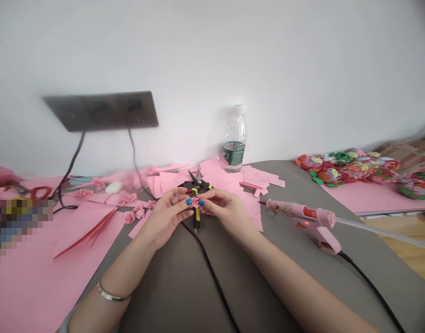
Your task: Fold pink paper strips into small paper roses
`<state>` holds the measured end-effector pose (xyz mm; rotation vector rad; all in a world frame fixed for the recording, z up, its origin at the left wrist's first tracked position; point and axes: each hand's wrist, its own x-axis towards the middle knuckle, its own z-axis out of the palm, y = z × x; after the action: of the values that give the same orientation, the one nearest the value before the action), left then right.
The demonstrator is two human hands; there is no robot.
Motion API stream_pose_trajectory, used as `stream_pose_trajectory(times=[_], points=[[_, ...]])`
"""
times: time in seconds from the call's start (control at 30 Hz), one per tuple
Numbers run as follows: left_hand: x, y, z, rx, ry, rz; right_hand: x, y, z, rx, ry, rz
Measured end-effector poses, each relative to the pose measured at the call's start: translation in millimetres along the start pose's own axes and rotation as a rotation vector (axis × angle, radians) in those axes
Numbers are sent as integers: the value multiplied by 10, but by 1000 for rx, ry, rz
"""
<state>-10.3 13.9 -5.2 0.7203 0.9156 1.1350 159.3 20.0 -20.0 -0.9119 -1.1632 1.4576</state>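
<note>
Both of my hands meet over the middle of the grey table. My left hand and my right hand pinch a small pink paper rose between their fingertips, thumbs with blue nails on either side of it. Just beyond and under the rose lie black-and-yellow scissors. Small finished pink roses sit on the table left of my left hand.
A pink hot glue gun rests to the right, its cable running toward me. A water bottle stands by the wall among pink paper sheets. Colourful paper flowers lie far right. A dark power strip hangs on the wall.
</note>
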Motion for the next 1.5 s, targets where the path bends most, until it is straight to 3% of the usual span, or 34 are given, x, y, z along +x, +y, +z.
stream_pose_trajectory(times=[0.4, 0.67, 0.93, 1.17, 1.33, 1.5], points=[[20, 10, -15, -110, -51, -128, -23, -40, 9, 86, -72, 21], [-13, -25, 18, 77, -56, 22, -20, -26, 40, 63, 25, 19], [3, -44, 16, 429, -36, 232, -22, -29, 45, -107, -33, -60], [2, -33, -10, 474, -16, 287, -38, -50, 45, -145, -8, -80], [-14, 0, 24, 530, 2, 251, -46, -75, 51, -105, 22, -64], [-24, -2, 25, 421, -2, 138, -37, -75, 45, -58, 12, -43]])
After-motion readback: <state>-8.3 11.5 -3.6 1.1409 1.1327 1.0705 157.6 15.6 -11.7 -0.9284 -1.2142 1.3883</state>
